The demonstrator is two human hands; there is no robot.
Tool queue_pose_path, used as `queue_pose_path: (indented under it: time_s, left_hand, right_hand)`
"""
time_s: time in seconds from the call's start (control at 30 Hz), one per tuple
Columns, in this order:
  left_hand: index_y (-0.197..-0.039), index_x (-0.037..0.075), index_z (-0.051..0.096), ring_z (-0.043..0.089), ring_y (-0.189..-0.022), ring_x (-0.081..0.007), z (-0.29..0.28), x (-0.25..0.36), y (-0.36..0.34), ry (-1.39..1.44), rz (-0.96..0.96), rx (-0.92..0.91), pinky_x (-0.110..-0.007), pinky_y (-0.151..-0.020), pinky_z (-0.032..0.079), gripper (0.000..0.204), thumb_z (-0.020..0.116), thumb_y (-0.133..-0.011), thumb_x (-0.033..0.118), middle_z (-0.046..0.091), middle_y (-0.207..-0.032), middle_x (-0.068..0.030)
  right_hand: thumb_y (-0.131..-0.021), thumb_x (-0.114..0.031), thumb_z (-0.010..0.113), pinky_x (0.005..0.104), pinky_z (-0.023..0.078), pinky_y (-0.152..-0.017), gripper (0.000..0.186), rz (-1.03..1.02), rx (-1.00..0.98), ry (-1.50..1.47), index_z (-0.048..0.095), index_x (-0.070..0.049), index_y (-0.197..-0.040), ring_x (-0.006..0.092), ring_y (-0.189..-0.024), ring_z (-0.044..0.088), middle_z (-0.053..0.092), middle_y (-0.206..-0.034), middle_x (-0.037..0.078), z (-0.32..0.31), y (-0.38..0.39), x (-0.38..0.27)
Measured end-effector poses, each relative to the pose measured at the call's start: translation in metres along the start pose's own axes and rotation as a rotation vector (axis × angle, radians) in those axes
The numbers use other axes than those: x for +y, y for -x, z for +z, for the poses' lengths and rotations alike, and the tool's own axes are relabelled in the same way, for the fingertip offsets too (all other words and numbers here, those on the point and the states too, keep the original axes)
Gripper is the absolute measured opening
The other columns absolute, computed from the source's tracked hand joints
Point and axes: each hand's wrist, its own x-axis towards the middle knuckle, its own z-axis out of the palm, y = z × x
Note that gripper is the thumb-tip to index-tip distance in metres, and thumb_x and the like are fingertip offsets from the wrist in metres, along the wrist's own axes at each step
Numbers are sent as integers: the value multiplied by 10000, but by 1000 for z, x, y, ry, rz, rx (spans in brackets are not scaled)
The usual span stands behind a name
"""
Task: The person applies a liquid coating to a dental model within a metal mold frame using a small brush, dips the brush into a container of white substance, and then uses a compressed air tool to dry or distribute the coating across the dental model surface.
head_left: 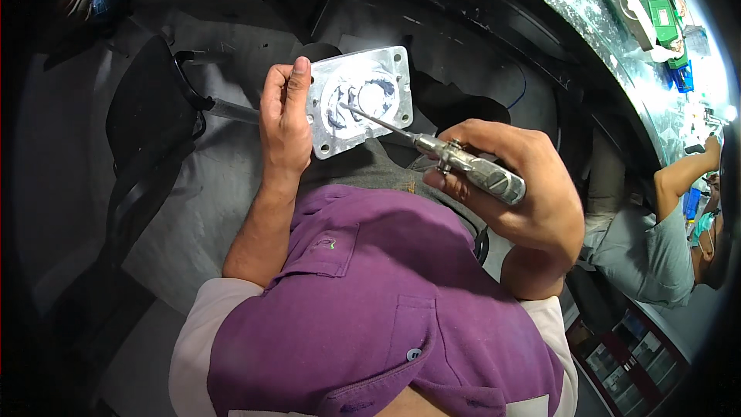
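Note:
My left hand (287, 112) grips a squarish metal plate (363, 131) by its left edge, thumb on the upper face. The plate is held tilted above my lap; it has holes at the corners and a pale round area with dark curved recesses. In my right hand (532, 174) is a metal hand tool (490, 176) with a thick patterned handle, small knobs and a long thin shaft. Its tip reaches over the pale face near the dark recesses; whether it touches, I cannot tell. My fingers partly hide the handle.
A worktable (540, 0) curves along the upper right, with green boxes (662, 19) and a pale tray (624, 4) on it. Another person (644, 251) in grey sits at the right. A black chair (143, 123) stands to the left.

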Motion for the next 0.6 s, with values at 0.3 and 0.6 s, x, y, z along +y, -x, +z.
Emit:
queue_pose_path:
  time_s: [0.3,0.6]
  left_hand:
    - [-1152,1,613,754,-935,-203,-7,-23,-8,358,-325,-77,-339,-836,618,411,528,-1082,397,731,-1070,-141]
    - [-1148,-1,609,755,-937,-219,0,-19,-6,354,-319,-82,-342,-839,617,400,509,-1092,383,732,-1068,-146]
  right_hand:
    - [-834,-197,828,397,559,-717,307,1,-86,55,701,6,-1026,366,-805,728,725,-902,196,-4,5,0]
    - [-848,-227,809,426,557,-725,299,-56,-52,84,694,-13,-1023,385,-816,715,716,-888,196,-5,21,4]
